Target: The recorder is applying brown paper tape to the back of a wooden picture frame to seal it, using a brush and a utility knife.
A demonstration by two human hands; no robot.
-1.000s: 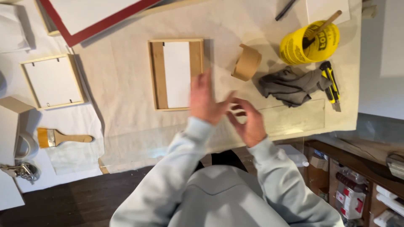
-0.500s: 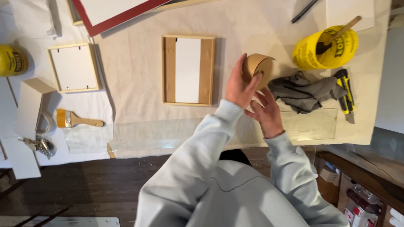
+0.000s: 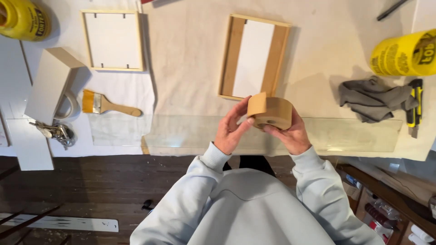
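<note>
A roll of brown paper tape (image 3: 273, 113) is held over the table's near edge. My right hand (image 3: 290, 134) cups the roll from below and the right. My left hand (image 3: 232, 128) pinches the loose end of the tape, lifted at the roll's left side. Just behind the roll lies a wooden picture frame (image 3: 254, 57), face down, with a white backing board in its middle. A long sheet of clear glass (image 3: 354, 135) lies along the near edge under my hands.
A second small frame (image 3: 113, 40) lies at the back left, a paint brush (image 3: 108, 104) and a white box (image 3: 51, 85) near it. Yellow tubs stand at the far left (image 3: 22, 19) and right (image 3: 403, 53). A grey rag (image 3: 372, 97) and yellow-black knife (image 3: 414, 108) lie right.
My hands reached to the tape roll at the right of the frame, picked it up and brought it toward me. The view has shifted closer and to the left.
</note>
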